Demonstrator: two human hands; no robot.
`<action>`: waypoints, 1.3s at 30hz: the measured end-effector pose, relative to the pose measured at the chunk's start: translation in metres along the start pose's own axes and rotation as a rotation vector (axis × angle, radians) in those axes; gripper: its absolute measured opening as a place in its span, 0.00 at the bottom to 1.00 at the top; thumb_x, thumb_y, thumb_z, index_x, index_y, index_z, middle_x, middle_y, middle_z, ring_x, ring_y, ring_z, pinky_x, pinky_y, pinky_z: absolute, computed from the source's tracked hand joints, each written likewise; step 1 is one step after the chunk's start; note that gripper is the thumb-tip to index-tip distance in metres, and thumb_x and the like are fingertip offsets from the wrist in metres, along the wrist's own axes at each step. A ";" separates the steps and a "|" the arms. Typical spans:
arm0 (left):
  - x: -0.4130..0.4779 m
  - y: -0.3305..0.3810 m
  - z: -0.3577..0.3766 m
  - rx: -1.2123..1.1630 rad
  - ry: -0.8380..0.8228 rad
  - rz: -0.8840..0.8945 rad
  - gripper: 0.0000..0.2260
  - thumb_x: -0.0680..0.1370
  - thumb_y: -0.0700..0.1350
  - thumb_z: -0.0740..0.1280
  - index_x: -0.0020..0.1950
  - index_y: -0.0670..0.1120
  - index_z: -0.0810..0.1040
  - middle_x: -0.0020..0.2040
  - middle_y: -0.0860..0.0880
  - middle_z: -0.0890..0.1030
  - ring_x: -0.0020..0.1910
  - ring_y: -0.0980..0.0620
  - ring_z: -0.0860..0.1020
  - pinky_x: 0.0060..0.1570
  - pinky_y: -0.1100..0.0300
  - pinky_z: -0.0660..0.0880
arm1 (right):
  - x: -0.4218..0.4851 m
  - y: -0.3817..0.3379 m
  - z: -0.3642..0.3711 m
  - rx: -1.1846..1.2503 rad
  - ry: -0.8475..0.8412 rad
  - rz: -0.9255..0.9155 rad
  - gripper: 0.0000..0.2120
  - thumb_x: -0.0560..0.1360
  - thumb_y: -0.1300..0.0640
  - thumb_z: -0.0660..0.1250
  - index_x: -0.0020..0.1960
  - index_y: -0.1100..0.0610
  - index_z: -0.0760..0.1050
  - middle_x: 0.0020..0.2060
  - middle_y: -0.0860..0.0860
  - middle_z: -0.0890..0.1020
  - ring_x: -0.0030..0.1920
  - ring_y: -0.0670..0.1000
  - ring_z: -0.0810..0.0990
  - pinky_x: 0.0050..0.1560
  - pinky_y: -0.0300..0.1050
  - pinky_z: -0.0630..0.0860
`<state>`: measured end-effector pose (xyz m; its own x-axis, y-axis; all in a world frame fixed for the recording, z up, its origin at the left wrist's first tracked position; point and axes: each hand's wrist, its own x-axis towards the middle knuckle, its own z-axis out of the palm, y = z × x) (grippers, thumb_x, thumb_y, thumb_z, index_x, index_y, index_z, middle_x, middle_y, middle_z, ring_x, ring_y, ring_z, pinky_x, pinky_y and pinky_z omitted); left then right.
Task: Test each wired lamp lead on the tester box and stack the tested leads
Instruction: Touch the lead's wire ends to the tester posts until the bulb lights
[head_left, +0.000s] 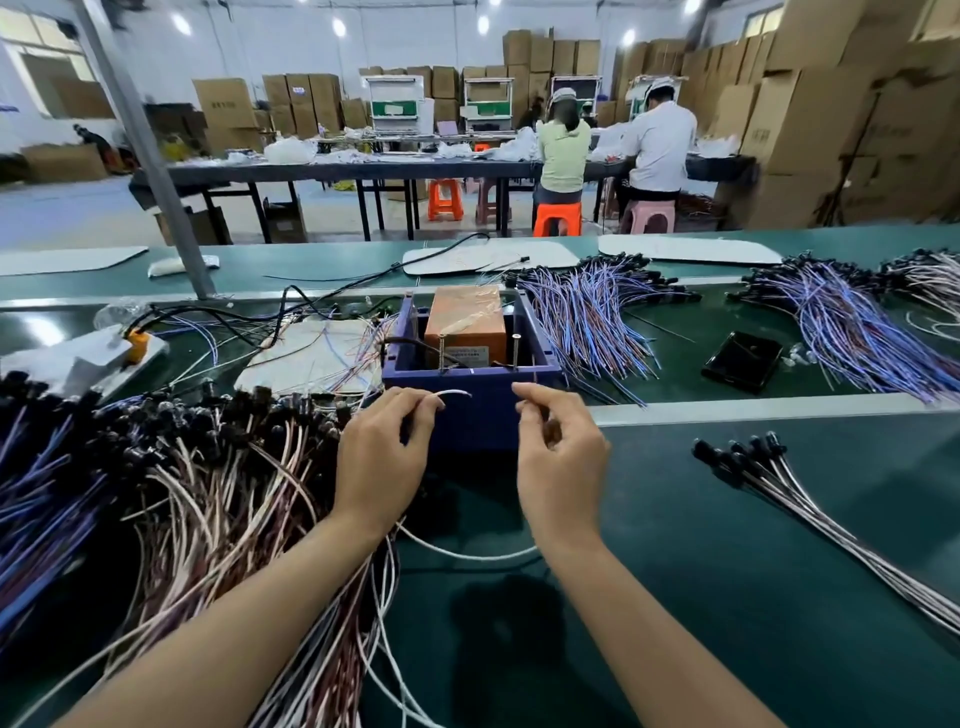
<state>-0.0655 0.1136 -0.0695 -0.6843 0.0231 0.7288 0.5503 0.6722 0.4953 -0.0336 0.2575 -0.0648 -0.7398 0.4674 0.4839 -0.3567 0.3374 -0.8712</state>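
white lead (457, 393) crosswise (tip rightward)

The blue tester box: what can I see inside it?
Inside the blue tester box sits an orange block under clear film. Two upright screws stand before it, and a dark cable runs in beside it. The front wall hides the box floor.

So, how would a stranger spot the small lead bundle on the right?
Find the blue tester box, then look right past the right hand. The small bundle lies alone on the near mat: few pale leads, unlike the blue-wired heaps behind.
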 end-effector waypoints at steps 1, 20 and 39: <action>0.001 0.001 0.001 -0.048 0.011 -0.026 0.09 0.80 0.42 0.63 0.45 0.44 0.82 0.41 0.53 0.81 0.39 0.56 0.78 0.44 0.64 0.73 | 0.001 0.000 0.006 0.015 -0.004 0.028 0.09 0.76 0.62 0.66 0.48 0.52 0.82 0.40 0.47 0.81 0.36 0.42 0.75 0.42 0.35 0.71; -0.013 0.010 0.004 0.032 -0.053 0.143 0.09 0.78 0.47 0.62 0.44 0.46 0.81 0.39 0.55 0.82 0.36 0.55 0.80 0.34 0.56 0.76 | 0.034 -0.002 -0.009 0.343 -0.762 0.592 0.06 0.75 0.65 0.67 0.39 0.62 0.78 0.29 0.52 0.77 0.28 0.46 0.72 0.28 0.36 0.72; 0.026 0.005 0.019 -0.095 0.177 -0.202 0.07 0.78 0.48 0.61 0.41 0.50 0.70 0.28 0.59 0.71 0.26 0.60 0.70 0.30 0.62 0.67 | 0.060 -0.020 -0.024 0.060 -0.534 0.268 0.12 0.75 0.73 0.62 0.42 0.58 0.72 0.34 0.55 0.84 0.27 0.47 0.79 0.29 0.38 0.77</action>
<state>-0.0901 0.1316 -0.0572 -0.6950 -0.2400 0.6777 0.4591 0.5773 0.6753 -0.0571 0.2989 -0.0165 -0.9872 0.0494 0.1516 -0.1381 0.2103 -0.9678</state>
